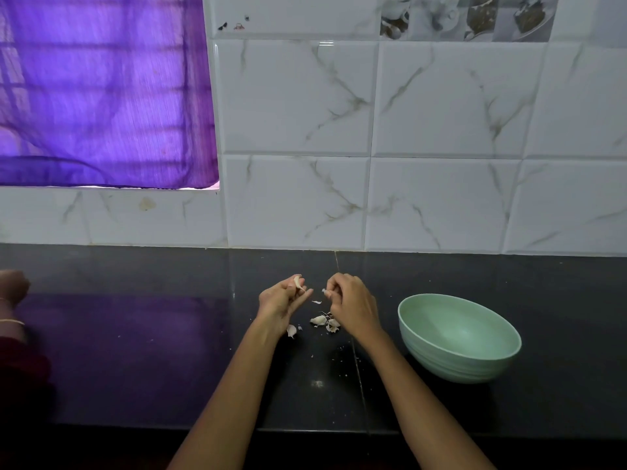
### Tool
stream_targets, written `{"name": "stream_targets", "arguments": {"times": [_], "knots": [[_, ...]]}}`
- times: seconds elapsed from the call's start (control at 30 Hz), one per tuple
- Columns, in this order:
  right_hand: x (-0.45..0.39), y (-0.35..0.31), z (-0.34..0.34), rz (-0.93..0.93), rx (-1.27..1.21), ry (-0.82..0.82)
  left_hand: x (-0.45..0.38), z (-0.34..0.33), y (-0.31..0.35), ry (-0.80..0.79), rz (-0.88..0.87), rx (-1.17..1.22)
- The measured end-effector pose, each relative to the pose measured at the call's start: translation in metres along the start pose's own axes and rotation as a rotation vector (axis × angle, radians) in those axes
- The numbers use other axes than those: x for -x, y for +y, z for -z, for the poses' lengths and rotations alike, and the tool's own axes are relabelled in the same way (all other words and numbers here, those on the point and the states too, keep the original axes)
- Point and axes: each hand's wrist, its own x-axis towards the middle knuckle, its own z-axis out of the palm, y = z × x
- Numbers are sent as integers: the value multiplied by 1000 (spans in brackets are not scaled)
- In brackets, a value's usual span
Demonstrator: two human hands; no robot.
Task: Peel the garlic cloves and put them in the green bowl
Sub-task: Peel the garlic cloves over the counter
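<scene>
My left hand [281, 300] pinches a pale garlic clove [298, 282] between thumb and fingers, a little above the black counter. My right hand [353, 301] is a short gap to its right, fingers curled, pinching a small scrap of garlic skin [325, 292]. Below and between the hands lie loose garlic cloves and skins [324, 322], with one more piece [291, 330] by my left wrist. The green bowl [424, 305] stands on the counter to the right of my right forearm; its inside looks empty.
The black counter [135, 368] runs back to a white marbled tile wall [441, 130]. A purple curtain [101, 89] hangs at the upper left. Another person's hand and sleeve [12, 290] show at the far left edge. Tiny skin flakes dot the counter near the cloves.
</scene>
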Motion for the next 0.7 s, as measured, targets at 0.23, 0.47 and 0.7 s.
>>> {"name": "stream_targets", "arguments": {"times": [0.23,0.47,0.7], "knots": [[0,1,0,-91,-82,98,2,-1,-6,-24,-67,-127],[-2,8,-2,-174,-29,75,0,-2,-9,-49,-80,-180],[-2,2,-5,-113,-322,33,4,-4,-15,-163,-77,-250]]}}
